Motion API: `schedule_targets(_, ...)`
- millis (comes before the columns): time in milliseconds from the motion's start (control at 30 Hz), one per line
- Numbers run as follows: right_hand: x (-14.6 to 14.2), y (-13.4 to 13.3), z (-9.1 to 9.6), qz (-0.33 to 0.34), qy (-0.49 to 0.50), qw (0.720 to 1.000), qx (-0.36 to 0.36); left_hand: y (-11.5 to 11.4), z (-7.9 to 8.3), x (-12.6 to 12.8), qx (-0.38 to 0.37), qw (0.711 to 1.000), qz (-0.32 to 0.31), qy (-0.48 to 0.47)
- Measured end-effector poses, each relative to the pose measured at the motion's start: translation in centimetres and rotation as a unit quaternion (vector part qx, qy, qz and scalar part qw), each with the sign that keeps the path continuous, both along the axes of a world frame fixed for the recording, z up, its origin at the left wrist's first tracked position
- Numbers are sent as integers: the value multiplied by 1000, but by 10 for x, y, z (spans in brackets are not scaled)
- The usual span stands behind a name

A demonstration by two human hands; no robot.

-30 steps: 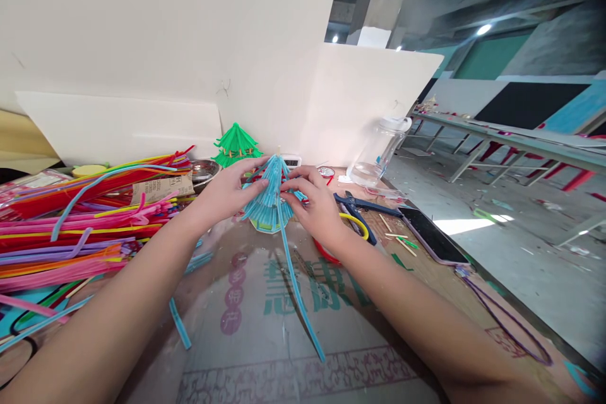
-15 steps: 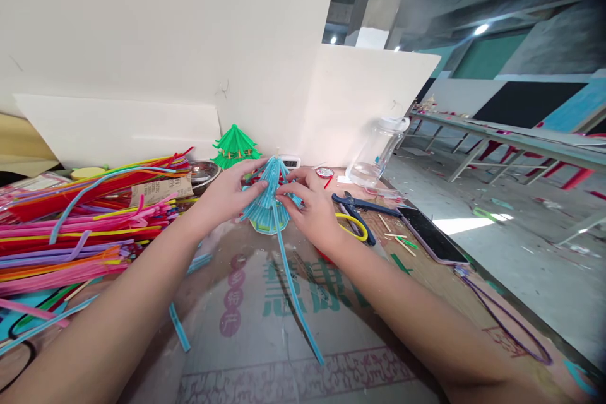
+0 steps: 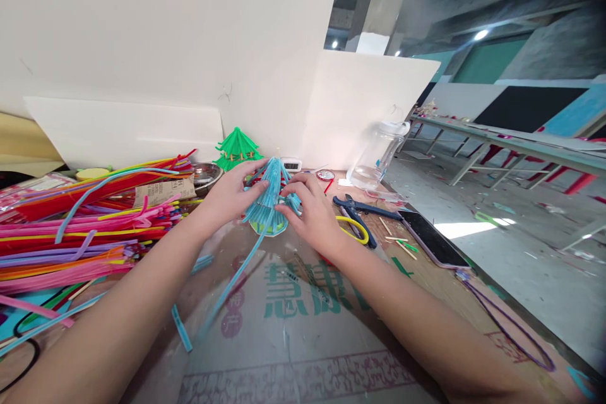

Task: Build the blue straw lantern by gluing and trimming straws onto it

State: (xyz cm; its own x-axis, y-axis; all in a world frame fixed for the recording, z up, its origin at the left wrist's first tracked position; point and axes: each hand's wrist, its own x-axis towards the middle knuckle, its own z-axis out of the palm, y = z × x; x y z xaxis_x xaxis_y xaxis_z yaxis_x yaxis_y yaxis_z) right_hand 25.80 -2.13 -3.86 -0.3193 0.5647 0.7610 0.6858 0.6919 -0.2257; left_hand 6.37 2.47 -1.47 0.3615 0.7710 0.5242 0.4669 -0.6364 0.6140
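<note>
A light-blue pagoda-shaped model (image 3: pixel 271 192), built from pipe cleaners in flared tiers, stands upright on a pale base at the middle of the table. From the left, my left hand (image 3: pixel 237 194) grips its side, thumb across the front. My right hand (image 3: pixel 308 207) is on the other side, thumb and fingertips pinched close to the front of the tier. From between the hands, a long light-blue pipe cleaner (image 3: pixel 239 270) trails down toward me to the left, its free end blurred. The exact contact at my right fingertips is hard to make out.
Bundles of coloured pipe cleaners (image 3: pixel 80 221) lie at left, near a metal bowl (image 3: pixel 206 175). A green pagoda model (image 3: pixel 238 150) stands behind. To the right are pliers (image 3: pixel 355 211), a phone (image 3: pixel 433 240) and a clear bottle (image 3: pixel 376 154). White boards (image 3: pixel 265 63) rise behind.
The long pipe cleaner's loose end has swung from lower right to lower left. Both hands stay at the blue model, with only slight finger movement.
</note>
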Motion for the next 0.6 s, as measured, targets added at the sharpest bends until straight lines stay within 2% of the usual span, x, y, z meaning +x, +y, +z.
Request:
schedule_targets(133, 21, -3, 20, 1, 6, 999, -35, 0, 4, -9, -51, 998, -10, -34)
schedule_targets(267, 51, -4, 28, -27, -37, 982, -181, 1, 8, -16, -59, 996, -48, -47)
schedule_targets(333, 57, -5, 22, -34, -45, 973, -223, 0, 8, -15, -31, 998, -50, -34)
schedule_targets(433, 50, -7, 8, -28, -22, 976, -217, -6, 10, -11, 26, 999, -7, 21)
schedule_targets(533, 37, -10, -9, -9, 8, 980, -198, -14, 16, -9, 146, 985, 53, 77)
schedule_targets(600, 31, -11, -20, -9, 34, 984, -177, -16, 21, -10, 219, 966, 44, 131)
